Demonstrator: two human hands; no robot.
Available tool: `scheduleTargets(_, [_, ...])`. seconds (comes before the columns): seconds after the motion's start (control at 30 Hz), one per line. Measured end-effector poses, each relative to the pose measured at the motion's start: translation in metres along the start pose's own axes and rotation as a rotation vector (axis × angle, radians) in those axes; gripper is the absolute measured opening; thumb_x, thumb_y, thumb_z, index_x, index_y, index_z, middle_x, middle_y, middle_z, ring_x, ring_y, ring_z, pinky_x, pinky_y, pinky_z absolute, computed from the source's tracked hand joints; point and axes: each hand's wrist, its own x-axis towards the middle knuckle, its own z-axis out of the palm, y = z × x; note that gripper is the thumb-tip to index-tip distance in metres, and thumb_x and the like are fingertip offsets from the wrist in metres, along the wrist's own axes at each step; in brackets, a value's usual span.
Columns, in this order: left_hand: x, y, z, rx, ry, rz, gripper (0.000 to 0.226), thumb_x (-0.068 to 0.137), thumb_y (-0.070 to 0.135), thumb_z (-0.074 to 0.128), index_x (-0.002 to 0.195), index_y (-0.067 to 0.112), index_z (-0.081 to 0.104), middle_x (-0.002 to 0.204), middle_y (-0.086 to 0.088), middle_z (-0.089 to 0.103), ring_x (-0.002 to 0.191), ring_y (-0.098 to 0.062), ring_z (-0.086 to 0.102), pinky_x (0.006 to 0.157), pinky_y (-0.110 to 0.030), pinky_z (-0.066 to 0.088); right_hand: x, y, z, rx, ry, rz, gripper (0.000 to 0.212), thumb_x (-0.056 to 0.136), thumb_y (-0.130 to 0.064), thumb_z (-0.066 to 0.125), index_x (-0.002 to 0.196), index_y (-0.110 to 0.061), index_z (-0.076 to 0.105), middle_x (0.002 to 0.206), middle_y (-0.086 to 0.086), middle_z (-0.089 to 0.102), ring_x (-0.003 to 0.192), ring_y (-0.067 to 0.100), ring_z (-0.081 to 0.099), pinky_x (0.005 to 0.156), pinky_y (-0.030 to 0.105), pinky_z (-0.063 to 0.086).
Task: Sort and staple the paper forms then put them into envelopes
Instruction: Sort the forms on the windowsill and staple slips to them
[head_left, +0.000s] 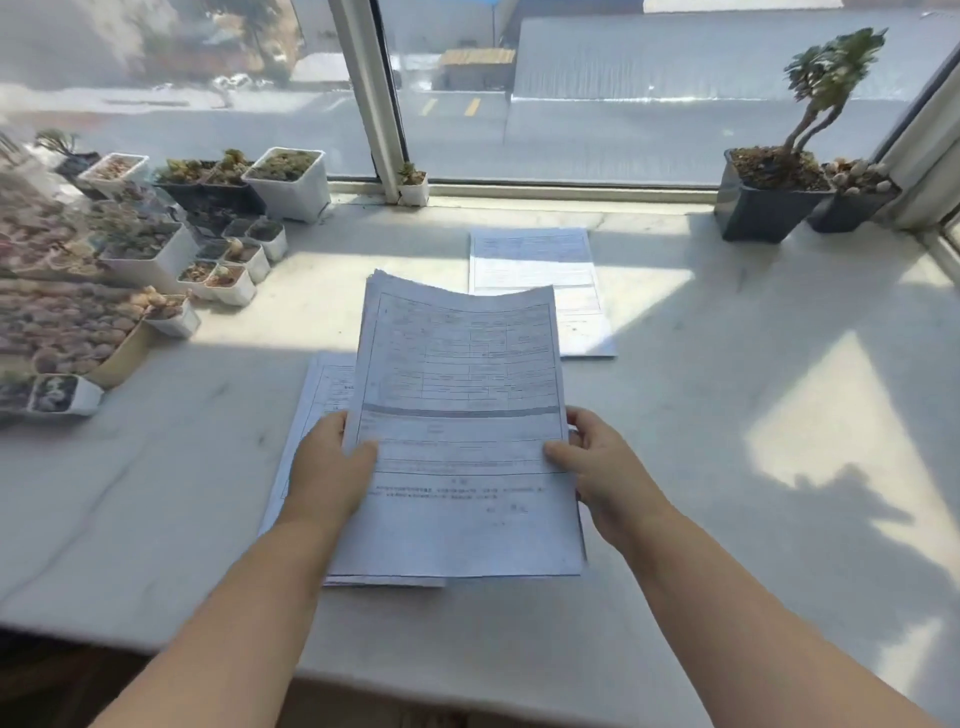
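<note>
Sunlit marble sill (727, 415). Form stack (462, 415) runs lengthwise away from the person; left hand (327, 467) and right hand (602, 462) pinch its near sides. Sorted sheet (540, 280) lies beyond the stack, rightward.

held forms (457, 415): printed stack, lifted | flat forms (540, 280): behind, on sill

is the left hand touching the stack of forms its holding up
Touching. In the head view the left hand grips the left edge of the stack of forms, thumb lying on the top sheet.
</note>
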Motion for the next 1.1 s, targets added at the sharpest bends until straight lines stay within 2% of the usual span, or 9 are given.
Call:
scheduleTargets(0.23, [0.048,-0.084,-0.043,0.19,-0.018,-0.21,0.021,0.089,0.005,0.047,0.106,0.013,0.056,0.107,-0.006,0.061,0.082,-0.02,0.054,0.063,-0.029,0.039,0.043,0.05,0.106,-0.499,0.036,0.125,0.02,0.083,-0.007,0.054,0.099,-0.017,0.061,0.099,0.004,0.062,0.086,0.023,0.063,0.077,0.034,0.054])
scheduleTargets(0.4, [0.055,-0.126,-0.029,0.419,-0.118,-0.278,0.049,0.087,0.015,0.052,0.134,0.018,0.042,0.148,-0.009,0.023,0.13,-0.034,0.027,0.107,-0.04,0.03,0.042,0.069,0.137,-0.503,0.303,0.103,0.028,0.083,0.0,0.049,0.106,-0.009,0.062,0.122,-0.004,0.038,0.083,0.011,0.049,0.072,0.021,0.041])
scheduleTargets(0.53, [0.062,-0.125,-0.033,0.223,-0.103,-0.4,0.034,0.083,0.01,0.054,0.116,0.018,0.056,0.135,-0.007,0.034,0.112,-0.033,0.048,0.095,-0.034,0.041,0.047,0.065,0.151,-0.336,0.424,0.202,0.027,0.077,0.0,0.049,0.094,-0.009,0.067,0.124,0.003,0.047,0.076,0.017,0.059,0.074,0.033,0.055])
scheduleTargets(0.67, [0.072,-0.121,-0.046,-0.022,-0.158,-0.489,0.015,0.073,0.008,0.06,0.085,0.015,0.062,0.103,-0.007,0.064,0.079,-0.026,0.061,0.076,-0.035,0.051,0.055,0.057,0.152,-0.31,0.4,0.301,0.02,0.073,-0.001,0.05,0.081,-0.009,0.067,0.088,0.009,0.068,0.065,0.024,0.056,0.062,0.029,0.047])
scheduleTargets(0.77, [0.074,-0.121,-0.051,-0.009,-0.22,-0.486,0.026,0.057,0.028,0.055,0.08,0.021,0.065,0.082,0.002,0.069,0.087,-0.027,0.064,0.08,-0.04,0.055,0.056,0.056,0.158,-0.396,0.357,0.354,0.014,0.074,-0.007,0.051,0.081,-0.007,0.063,0.073,0.001,0.063,0.065,0.023,0.052,0.065,0.03,0.043])
scheduleTargets(0.9, [0.07,-0.117,-0.057,-0.054,-0.164,-0.355,0.01,0.076,0.02,0.059,0.083,0.026,0.061,0.082,0.007,0.067,0.087,-0.025,0.062,0.072,-0.032,0.052,0.058,0.055,0.168,-0.427,0.37,0.233,0.01,0.073,-0.002,0.053,0.065,-0.008,0.05,0.069,0.006,0.047,0.059,0.02,0.036,0.056,0.026,0.03])
scheduleTargets(0.97, [0.069,-0.117,-0.056,-0.195,-0.16,-0.317,0.032,0.083,0.001,0.057,0.091,0.032,0.056,0.089,0.008,0.067,0.084,-0.018,0.064,0.07,-0.029,0.051,0.06,0.054,0.168,-0.375,0.397,0.2,0.013,0.071,-0.001,0.053,0.061,-0.005,0.046,0.075,0.007,0.043,0.057,0.018,0.033,0.053,0.023,0.027])
scheduleTargets(1.03, [0.071,-0.121,-0.055,-0.305,-0.173,-0.319,0.04,0.082,-0.005,0.058,0.099,0.031,0.059,0.093,0.005,0.069,0.086,-0.016,0.066,0.077,-0.034,0.055,0.061,0.051,0.165,-0.357,0.361,0.248,0.008,0.069,-0.007,0.054,0.07,0.001,0.054,0.074,0.006,0.049,0.059,0.018,0.04,0.056,0.025,0.035])
scheduleTargets(1.1, [0.075,-0.122,-0.053,-0.336,-0.241,-0.322,0.034,0.082,-0.004,0.059,0.101,0.024,0.064,0.094,0.002,0.072,0.087,-0.019,0.069,0.079,-0.038,0.057,0.062,0.048,0.158,-0.305,0.252,0.332,0.032,0.066,-0.015,0.056,0.089,0.007,0.062,0.076,0.006,0.062,0.066,0.021,0.055,0.064,0.035,0.052])
